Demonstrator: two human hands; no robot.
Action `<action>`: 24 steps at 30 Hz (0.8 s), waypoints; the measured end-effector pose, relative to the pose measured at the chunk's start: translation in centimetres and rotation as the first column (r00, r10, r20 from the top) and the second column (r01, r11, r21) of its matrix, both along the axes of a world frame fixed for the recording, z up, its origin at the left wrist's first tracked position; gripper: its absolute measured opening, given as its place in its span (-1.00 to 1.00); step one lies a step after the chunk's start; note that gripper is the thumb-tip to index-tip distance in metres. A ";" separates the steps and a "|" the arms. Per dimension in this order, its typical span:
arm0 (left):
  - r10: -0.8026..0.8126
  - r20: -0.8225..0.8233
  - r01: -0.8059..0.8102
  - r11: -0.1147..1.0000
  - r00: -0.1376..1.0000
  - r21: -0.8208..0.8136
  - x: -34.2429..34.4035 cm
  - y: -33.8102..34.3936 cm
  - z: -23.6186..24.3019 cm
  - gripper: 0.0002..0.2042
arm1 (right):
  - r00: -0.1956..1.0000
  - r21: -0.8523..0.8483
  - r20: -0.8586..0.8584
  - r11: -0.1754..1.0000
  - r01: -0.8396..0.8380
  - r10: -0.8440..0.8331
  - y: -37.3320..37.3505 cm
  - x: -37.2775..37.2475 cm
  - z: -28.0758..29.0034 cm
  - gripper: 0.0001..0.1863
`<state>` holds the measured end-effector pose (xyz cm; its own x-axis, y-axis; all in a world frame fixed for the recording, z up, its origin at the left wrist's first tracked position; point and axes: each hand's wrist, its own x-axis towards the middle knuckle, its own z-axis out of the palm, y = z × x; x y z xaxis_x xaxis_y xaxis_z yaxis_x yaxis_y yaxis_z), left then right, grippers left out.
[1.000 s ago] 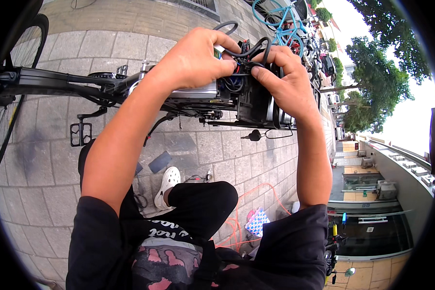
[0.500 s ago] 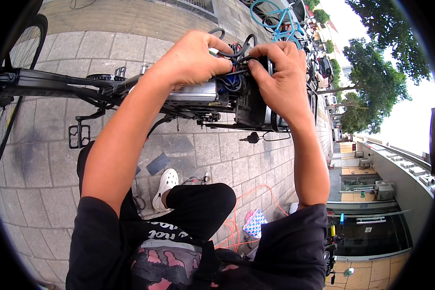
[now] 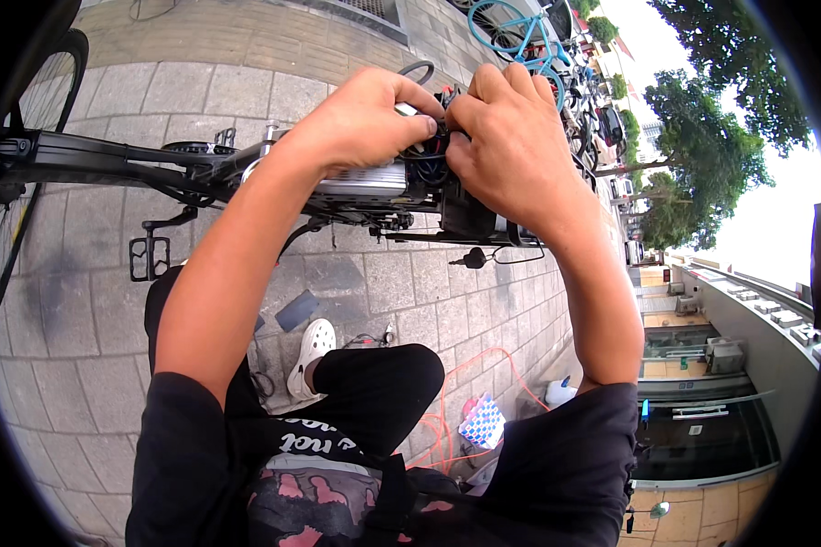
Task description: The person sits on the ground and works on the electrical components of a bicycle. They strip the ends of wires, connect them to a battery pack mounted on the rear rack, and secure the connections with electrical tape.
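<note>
A bicycle lies across the view with a silver metal box in its frame, and a tangle of thin dark and coloured wires beside it. Over those wires, my left hand pinches some between thumb and forefinger. My right hand meets it from the right, fingers curled and closed with the back of the hand turned up. What the right fingertips hold is hidden. A grey cable loop rises behind my left fingers. Below my right wrist, a black key hangs by the bicycle.
A pedal juts toward my leg. On the paving lie a dark flat piece, an orange cord and a blue-checked packet. A turquoise bicycle and other parked bikes stand beyond.
My right hand has turned over and moved left against the left fingertips, covering the black cable that showed between the hands. My left hand has shifted only slightly.
</note>
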<state>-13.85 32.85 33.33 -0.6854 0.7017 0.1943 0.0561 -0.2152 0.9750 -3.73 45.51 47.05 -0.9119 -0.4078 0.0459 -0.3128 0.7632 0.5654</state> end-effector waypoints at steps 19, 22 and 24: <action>0.149 -0.106 -0.140 0.986 0.983 0.090 0.9 -0.3 -0.5 -0.78 | 0.973 0.326 0.067 0.917 -0.229 0.219 -0.8 5.7 -2.6 -0.83; 0.131 -0.150 -0.117 0.988 0.980 0.096 1.1 -0.4 -0.3 -0.78 | 0.982 0.195 -0.082 0.970 -0.149 0.167 -0.1 6.6 -3.6 -0.80; 0.123 -0.109 -0.115 0.990 0.986 0.079 1.2 -0.6 -0.6 -0.78 | 0.974 0.123 -0.186 0.987 -0.107 0.129 0.4 7.6 -5.6 -0.77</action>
<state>-12.60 32.29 32.73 -0.7337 0.5981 0.3226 0.1946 -0.2698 0.9430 3.90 45.88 41.48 -0.8353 -0.5248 0.1640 -0.2740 0.6560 0.7033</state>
